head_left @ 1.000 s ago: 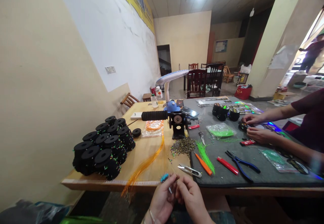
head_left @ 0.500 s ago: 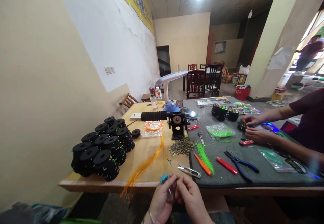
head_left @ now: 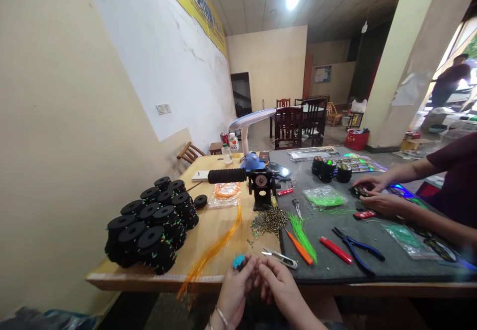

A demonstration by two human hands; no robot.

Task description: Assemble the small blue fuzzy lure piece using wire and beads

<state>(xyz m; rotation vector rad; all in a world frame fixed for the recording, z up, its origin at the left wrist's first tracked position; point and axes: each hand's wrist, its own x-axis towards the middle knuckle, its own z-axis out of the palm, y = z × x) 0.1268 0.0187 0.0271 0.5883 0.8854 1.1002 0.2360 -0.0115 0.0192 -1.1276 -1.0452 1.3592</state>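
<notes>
My left hand (head_left: 235, 290) and my right hand (head_left: 278, 286) meet at the near edge of the wooden table (head_left: 219, 230), fingers pinched together. The left hand's fingertips hold a small blue thing (head_left: 238, 261). What the right fingers pinch is too small to make out. Just beyond my hands lie metal thread snips (head_left: 280, 256), a bundle of orange strands (head_left: 212, 250) and a heap of small dark beads (head_left: 269, 219).
Stacked black foam spools (head_left: 151, 223) fill the table's left. A black winder with a foam handle (head_left: 257, 183) stands mid-table. On the grey mat (head_left: 335, 265) lie green strands (head_left: 302, 230), red and orange lighters and blue pliers (head_left: 358, 247). Another person's hands (head_left: 378, 196) work at the right.
The view has tilted up a little. My hands have stayed together at the table edge, and the blue thing has shifted slightly left.
</notes>
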